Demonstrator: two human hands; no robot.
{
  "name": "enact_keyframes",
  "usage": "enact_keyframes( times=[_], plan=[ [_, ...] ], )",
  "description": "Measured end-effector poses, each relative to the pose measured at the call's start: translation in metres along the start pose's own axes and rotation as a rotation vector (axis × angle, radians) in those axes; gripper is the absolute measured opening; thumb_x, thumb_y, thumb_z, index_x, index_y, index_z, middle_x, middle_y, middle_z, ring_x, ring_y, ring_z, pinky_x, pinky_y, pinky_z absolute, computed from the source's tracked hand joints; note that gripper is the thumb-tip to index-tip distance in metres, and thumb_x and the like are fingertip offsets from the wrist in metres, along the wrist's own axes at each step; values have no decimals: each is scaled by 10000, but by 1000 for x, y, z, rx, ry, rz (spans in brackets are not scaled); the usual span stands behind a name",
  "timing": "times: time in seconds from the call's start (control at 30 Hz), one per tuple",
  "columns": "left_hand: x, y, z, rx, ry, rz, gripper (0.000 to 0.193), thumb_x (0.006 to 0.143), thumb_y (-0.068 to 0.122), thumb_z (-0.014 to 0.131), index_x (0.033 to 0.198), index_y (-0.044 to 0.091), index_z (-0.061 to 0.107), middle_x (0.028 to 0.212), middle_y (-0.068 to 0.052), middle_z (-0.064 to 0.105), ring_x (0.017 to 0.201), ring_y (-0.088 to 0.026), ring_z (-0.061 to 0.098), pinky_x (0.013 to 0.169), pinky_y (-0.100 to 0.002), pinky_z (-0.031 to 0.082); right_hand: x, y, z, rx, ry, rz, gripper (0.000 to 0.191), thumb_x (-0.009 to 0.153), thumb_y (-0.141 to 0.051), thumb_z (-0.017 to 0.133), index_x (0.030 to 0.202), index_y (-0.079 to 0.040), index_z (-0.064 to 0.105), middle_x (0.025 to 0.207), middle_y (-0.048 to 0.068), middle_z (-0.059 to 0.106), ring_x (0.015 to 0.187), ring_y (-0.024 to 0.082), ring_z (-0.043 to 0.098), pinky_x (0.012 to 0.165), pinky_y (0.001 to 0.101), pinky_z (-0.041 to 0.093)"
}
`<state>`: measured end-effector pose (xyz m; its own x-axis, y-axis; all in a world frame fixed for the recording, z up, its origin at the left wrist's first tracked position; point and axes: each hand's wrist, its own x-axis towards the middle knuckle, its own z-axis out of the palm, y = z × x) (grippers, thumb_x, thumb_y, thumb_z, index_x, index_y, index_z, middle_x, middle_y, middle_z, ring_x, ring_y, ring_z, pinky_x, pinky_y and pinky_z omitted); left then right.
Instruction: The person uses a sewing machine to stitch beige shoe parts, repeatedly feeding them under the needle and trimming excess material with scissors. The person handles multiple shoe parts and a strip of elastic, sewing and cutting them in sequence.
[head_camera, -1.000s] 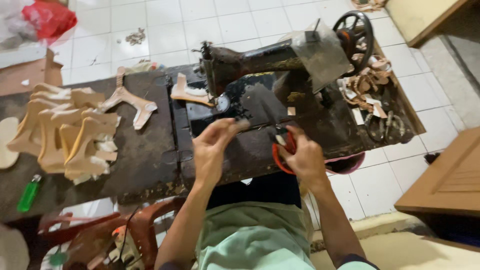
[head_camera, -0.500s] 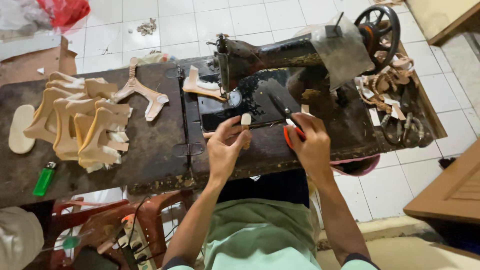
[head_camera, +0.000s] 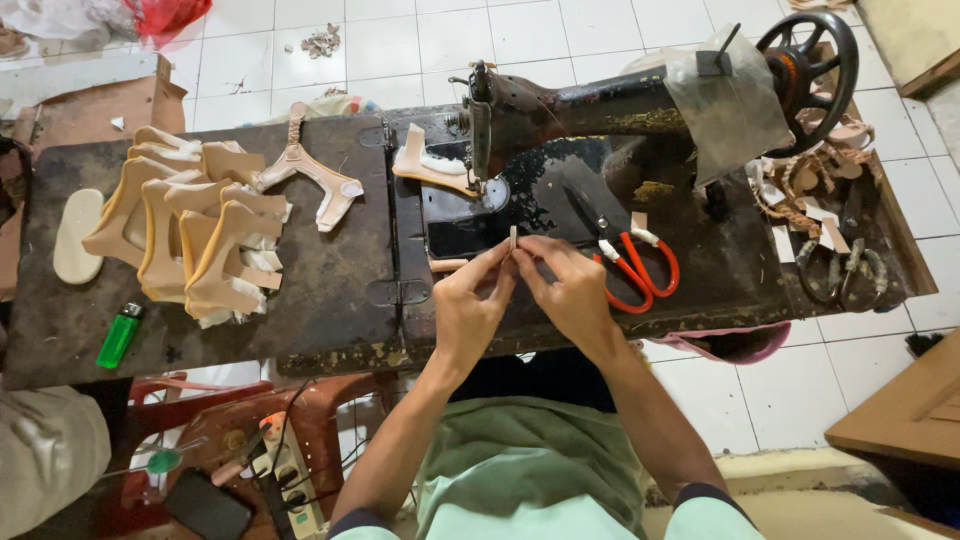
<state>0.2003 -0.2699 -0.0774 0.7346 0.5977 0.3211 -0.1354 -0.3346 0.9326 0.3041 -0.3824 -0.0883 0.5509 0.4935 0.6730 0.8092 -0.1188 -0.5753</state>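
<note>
- Small pale strip piece (head_camera: 513, 240), held upright between both hands just above the sewing machine bed, in front of the needle area. Too small for me to tell the material; looks like the same tan stuff as the cut pieces.
- My read on handling: very light, thin, bendy, not fragile. Easy to drop or twist, so best taken by fingertip pinch at the lower end or the edges, not squeezed mid-length.
- Left hand (head_camera: 470, 310): grip pressed together, thumb and fingers pinching the strip from the left side.
- Right hand (head_camera: 572, 290): grip also closed on the strip, fingertips meeting the left hand's at the piece.
- Red-handled scissors (head_camera: 625, 255) lie on the machine bed just beside the right hand, not touched.
- Old black sewing machine (head_camera: 600, 110) stands behind the hands, handwheel at the right, a clear plastic sheet draped over its arm.
- One tan piece (head_camera: 430, 165) sits under the needle end.
- Dark worn desk (head_camera: 330, 290) carries it all.
- Stack of tan Y-shaped cut pieces (head_camera: 190, 235) at the left, well apart from the hands; a single one (head_camera: 305, 170) near it.
- Green lighter (head_camera: 120, 335) near the desk's left front edge.
- Heap of straps and scraps (head_camera: 820, 200) at the far right.
</note>
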Motion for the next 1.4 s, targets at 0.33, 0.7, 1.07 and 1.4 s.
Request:
enact_keyframes(
  times=[0.33,0.7,1.07,1.4],
  plan=[
    [-8,-10,-12,-195,-122,-51,277,999,63,683,1267,13,730,1076,-94,801,963,-124,760,873,-263,636,18,17,-13,72,51,232,161,852,-30,774,1008,2,747,880,75,763,780,143,745,703,273,583],
    [48,-10,-13,131,83,118,217,936,45,770,1152,63,760,1045,-108,780,908,-132,733,740,-269,606,6,-85,-128,681,94,-406,95,924,-90,676,845,-87,624,828,9,635,737,182,650,631,376,573],
    [55,-18,-5,404,63,498,215,905,-13,784,1115,31,767,1014,-99,661,865,-213,668,735,-330,553,52,-43,-86,244,-94,-206,276,1026,-192,632,1284,-102,591,1222,141,646,1132,297,663,938,373,540],
    [146,-55,-46,530,-329,446,346,872,201,848,1124,49,665,1275,-178,633,1179,-367,630,1029,-409,505,72,86,-1,283,-559,485,309,962,-271,690,1180,-57,734,1051,53,802,893,138,765,794,293,585]
  ],
)
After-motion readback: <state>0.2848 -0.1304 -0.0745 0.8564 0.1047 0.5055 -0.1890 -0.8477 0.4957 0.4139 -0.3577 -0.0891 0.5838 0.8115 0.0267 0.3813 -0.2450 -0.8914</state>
